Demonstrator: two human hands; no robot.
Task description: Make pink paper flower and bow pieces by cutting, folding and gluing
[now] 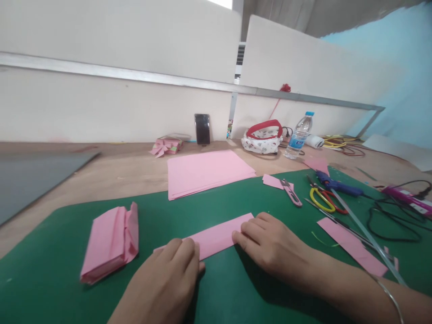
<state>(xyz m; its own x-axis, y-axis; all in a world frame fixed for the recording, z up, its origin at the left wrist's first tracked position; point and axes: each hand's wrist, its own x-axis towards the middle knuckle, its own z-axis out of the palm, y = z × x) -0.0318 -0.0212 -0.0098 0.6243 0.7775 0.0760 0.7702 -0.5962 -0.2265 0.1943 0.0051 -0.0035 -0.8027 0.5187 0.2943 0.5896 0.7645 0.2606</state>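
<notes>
A strip of pink paper (pixel 216 236) lies slantwise on the green cutting mat (pixel 148 225). My left hand (pixel 172 270) is closed on its left end, the fingers curled over the paper and the thumb at the near edge. At the strip's right end my right hand (pixel 270 238) pinches the paper, with the fingertips close together. Left of my hands stands a folded pink paper packet (pixel 106 245) with a ruffled right side. The parts of the strip under my fingers are hidden.
Beyond the strip lies a stack of pink sheets (pixel 205 173). To the right are thread snips (pixel 292 193), scissors (pixel 326 198), a blue glue gun (pixel 337 184) with its cord and a pink offcut (pixel 351 245). A phone (pixel 202 129), fabric pouch (pixel 261 141) and water bottle (pixel 299 137) stand behind.
</notes>
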